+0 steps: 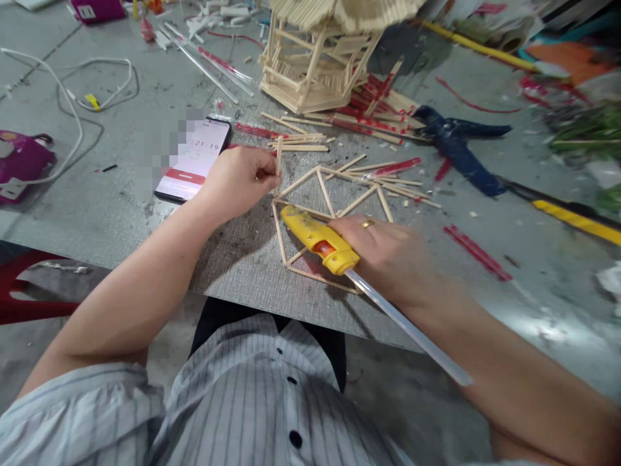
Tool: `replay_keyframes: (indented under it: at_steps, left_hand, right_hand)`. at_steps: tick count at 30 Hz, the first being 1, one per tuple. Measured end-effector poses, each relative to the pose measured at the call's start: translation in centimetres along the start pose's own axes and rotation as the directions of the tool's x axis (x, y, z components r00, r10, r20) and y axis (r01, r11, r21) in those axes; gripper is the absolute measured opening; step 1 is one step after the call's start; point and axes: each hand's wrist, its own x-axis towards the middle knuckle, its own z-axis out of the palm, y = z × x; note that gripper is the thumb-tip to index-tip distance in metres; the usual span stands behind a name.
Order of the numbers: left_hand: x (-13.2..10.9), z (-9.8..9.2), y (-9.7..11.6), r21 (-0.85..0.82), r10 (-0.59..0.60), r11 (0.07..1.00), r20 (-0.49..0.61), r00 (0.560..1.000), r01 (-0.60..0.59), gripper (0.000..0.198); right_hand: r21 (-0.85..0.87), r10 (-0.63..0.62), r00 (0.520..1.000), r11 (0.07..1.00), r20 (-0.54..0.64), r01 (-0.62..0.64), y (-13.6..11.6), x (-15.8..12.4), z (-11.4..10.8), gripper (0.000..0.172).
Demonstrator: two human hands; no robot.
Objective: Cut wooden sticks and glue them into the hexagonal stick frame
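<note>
My left hand is closed in a pinch on a short wooden stick, held upright just left of a flat frame of glued sticks on the grey table. My right hand grips a yellow glue gun lying across the frame, its nozzle pointing up-left toward the frame's left corner. A clear glue rod sticks out of the gun's back toward me.
A phone with a lit screen lies left of my left hand. A stick-built house model stands at the back, with loose sticks and red strips before it. A dark blue glue gun lies at the right. White cables run at far left.
</note>
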Motion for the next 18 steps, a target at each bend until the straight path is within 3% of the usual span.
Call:
replay_keyframes:
  at_steps: [2,7,10,12,15,18]
  left_hand:
    - [0.1,-0.1,0.0,-0.013,0.0,1.0,-0.016,1.0,0.0,0.007]
    - [0.2,-0.8,-0.3,-0.17,-0.027,0.985,-0.175,0.984,-0.003,0.011]
    - [-0.2,-0.8,0.0,-0.23,0.065,0.968,-0.155,0.986,-0.099,0.002]
    - [-0.6,-0.7,0.4,-0.221,0.114,0.966,-0.118,0.986,-0.138,0.01]
    - [-1.0,-0.7,0.9,-0.173,0.108,0.978,-0.058,0.992,-0.117,0.012]
    - [-0.9,-0.7,1.0,-0.146,0.097,0.983,-0.098,0.99,-0.11,0.011]
  right_hand:
    - [-0.005,-0.017,1.0,1.0,-0.02,0.016,0.1,0.0,-0.4,0.025]
    - [-0.009,-0.018,0.984,1.0,-0.179,0.016,0.8,0.0,-1.7,0.023]
    - [0.009,-0.018,0.975,1.0,-0.221,0.02,1.2,-0.1,-2.0,0.014]
    - [0.037,-0.023,0.969,0.999,-0.248,0.033,1.4,-0.1,-2.1,0.012]
    - [0.059,0.006,0.965,0.998,-0.261,0.009,1.5,-0.2,-2.0,0.014]
    - [0.075,0.02,0.968,0.997,-0.251,-0.001,1.4,-0.2,-1.9,0.015]
